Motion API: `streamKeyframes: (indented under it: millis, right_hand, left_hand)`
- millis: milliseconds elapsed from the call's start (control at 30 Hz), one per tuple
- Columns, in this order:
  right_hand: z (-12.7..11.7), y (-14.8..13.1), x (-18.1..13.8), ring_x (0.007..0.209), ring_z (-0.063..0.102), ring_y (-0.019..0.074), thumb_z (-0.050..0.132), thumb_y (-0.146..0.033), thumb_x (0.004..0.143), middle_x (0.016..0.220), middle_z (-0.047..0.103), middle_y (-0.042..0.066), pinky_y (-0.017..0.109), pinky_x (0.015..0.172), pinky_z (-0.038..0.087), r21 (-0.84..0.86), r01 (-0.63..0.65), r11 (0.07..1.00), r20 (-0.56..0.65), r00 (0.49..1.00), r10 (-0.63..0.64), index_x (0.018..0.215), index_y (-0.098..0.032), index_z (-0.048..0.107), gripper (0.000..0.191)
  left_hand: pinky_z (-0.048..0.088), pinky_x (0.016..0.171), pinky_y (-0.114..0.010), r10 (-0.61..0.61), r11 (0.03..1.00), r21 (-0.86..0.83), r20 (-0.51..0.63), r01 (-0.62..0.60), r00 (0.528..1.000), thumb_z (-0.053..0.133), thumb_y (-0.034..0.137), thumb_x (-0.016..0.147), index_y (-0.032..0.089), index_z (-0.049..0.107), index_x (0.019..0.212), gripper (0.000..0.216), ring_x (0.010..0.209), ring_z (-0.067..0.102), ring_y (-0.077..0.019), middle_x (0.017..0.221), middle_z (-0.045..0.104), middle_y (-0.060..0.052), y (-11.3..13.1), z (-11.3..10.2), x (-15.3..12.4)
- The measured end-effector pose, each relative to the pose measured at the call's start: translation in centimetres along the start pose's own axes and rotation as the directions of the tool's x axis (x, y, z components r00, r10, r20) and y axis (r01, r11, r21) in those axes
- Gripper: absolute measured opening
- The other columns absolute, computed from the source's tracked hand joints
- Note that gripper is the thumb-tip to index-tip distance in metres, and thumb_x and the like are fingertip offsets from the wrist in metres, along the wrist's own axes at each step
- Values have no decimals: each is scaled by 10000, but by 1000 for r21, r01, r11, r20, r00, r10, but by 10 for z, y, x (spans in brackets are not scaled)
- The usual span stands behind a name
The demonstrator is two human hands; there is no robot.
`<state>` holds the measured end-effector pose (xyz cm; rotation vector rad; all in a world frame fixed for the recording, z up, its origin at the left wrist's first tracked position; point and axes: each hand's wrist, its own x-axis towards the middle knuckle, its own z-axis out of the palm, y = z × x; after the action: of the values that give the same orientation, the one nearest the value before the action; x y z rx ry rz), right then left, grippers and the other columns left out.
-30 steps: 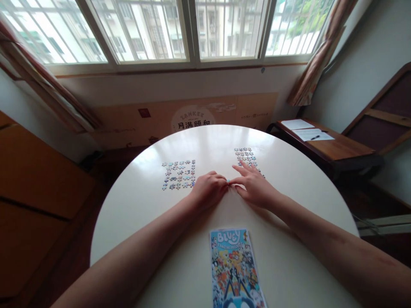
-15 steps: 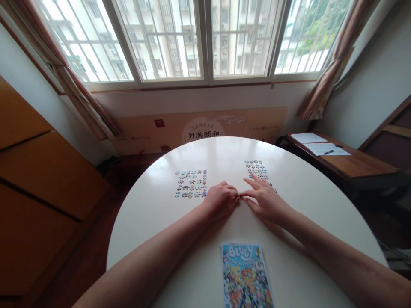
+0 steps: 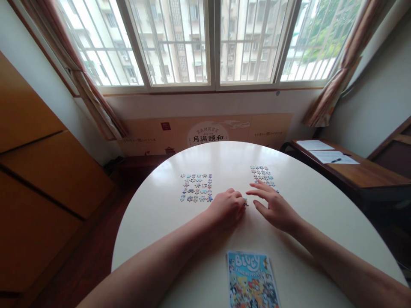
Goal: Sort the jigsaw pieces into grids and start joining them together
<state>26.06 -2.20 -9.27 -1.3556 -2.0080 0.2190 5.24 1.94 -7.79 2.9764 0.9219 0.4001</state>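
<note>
My left hand rests on the round white table, fingers curled and pinched on a small puzzle piece at its fingertips. My right hand lies just to the right of that piece, fingers stretched out and apart, holding nothing. Loose puzzle pieces are laid out in a grid left of my left hand. A second group of pieces lies beyond my right hand. A colourful Bluey picture sheet lies at the near edge.
A low wooden side table with white papers and a pen stands to the right. A printed cardboard panel leans under the barred window. Curtains hang at both sides. A wooden cabinet is on the left.
My right hand has drawn slightly away from the left, leaving a gap at the fingertips where they met. The camera tilted up and left, so everything sits lower and further right in view.
</note>
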Motion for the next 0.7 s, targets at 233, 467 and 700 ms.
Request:
streamKeyframes:
  millis: [233,467,700]
  right_hand:
    - [-6,1,3,1066,647,243,483,-81,773,1049,713,65,448,990,500,294,3,956,-245,967,72,821,-219,713,273]
    - [-7,3,0,829,636,190,463,-34,756,812,657,31,359,811,521,435,65,898,-254,966,53,693,-208,620,243]
    - [-7,4,-1,778,623,186,512,-55,788,763,646,26,342,759,512,452,65,890,-252,966,57,659,-212,614,227]
  left_hand:
    - [544,746,-349,-14,1000,-19,18,14,1000,495,262,942,180,674,952,197,923,606,-232,998,702,-78,4,-6,-2]
    - [540,720,-350,-36,999,-5,3,36,999,543,291,930,173,640,1052,196,904,640,-237,1040,692,-83,6,-13,-4]
    - [479,594,-308,-98,992,84,27,96,995,482,296,960,168,657,851,243,726,651,-213,877,687,-86,0,-40,-3]
